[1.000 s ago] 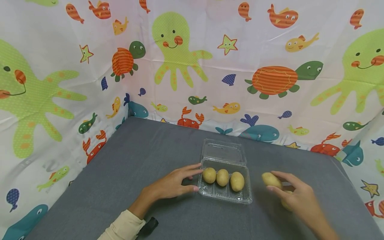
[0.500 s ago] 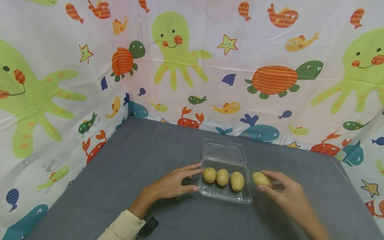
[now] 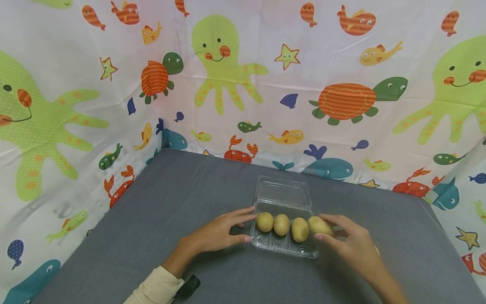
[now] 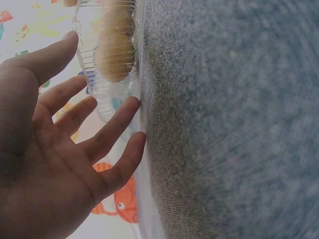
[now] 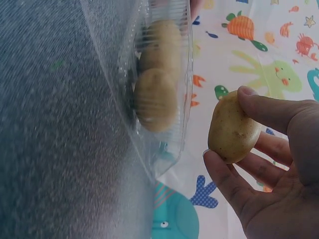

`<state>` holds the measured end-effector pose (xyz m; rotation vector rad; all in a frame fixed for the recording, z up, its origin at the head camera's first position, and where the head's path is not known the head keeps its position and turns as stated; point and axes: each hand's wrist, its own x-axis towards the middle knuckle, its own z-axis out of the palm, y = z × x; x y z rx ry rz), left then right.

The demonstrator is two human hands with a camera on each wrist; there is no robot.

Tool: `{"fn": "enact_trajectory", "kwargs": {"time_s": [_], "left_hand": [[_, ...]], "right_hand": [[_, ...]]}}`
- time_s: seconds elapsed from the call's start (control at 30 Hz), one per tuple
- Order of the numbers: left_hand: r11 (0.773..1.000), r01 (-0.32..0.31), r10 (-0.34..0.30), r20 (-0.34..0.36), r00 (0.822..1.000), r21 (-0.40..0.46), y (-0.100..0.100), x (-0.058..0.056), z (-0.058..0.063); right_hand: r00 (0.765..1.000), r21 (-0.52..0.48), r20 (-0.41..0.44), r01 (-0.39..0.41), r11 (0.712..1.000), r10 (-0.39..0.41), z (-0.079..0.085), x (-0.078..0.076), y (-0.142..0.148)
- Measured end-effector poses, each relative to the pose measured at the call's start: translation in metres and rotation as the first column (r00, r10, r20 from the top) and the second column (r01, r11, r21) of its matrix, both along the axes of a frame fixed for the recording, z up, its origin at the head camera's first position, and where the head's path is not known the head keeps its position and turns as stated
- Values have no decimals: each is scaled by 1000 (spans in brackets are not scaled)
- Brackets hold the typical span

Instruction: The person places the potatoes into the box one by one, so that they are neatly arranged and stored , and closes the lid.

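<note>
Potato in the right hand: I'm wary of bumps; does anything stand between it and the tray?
Nothing visible: the lid is open, and the right hand seems to hold the potato above the tray's rim.

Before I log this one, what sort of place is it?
Probably a makeshift filming booth: a sea-creature curtain backs a grey tabletop holding potatoes in a clear plastic box.

No text, label, brand, number or sign can be read in any view; on the curtain (image 3: 273, 90), at the lower left of the head view, faint grey marks (image 3: 65, 210) show below an octopus (image 3: 41, 122), too pale to tell whether they are lettering.
</note>
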<state>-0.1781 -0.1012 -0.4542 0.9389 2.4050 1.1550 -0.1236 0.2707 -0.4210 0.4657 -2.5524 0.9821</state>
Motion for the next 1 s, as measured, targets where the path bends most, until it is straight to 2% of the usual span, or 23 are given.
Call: {"fn": "enact_trajectory", "kwargs": {"time_s": [0.5,0.77,1.0], "left_hand": [[1000,-2,2,11,1000,11,-1,-1,-4],[1000,-5,5,9,1000,13,-1,0,-2],[1000,-2,2,7,1000,12,0,0,-2]], "right_hand": [[991,-67,-41,-128,989,126,-5,-5,-20],[991,-58,30,-128,990,130,-8,-4,-28],[986,-57,36,-162,985,164,-10,-4,-36]]}}
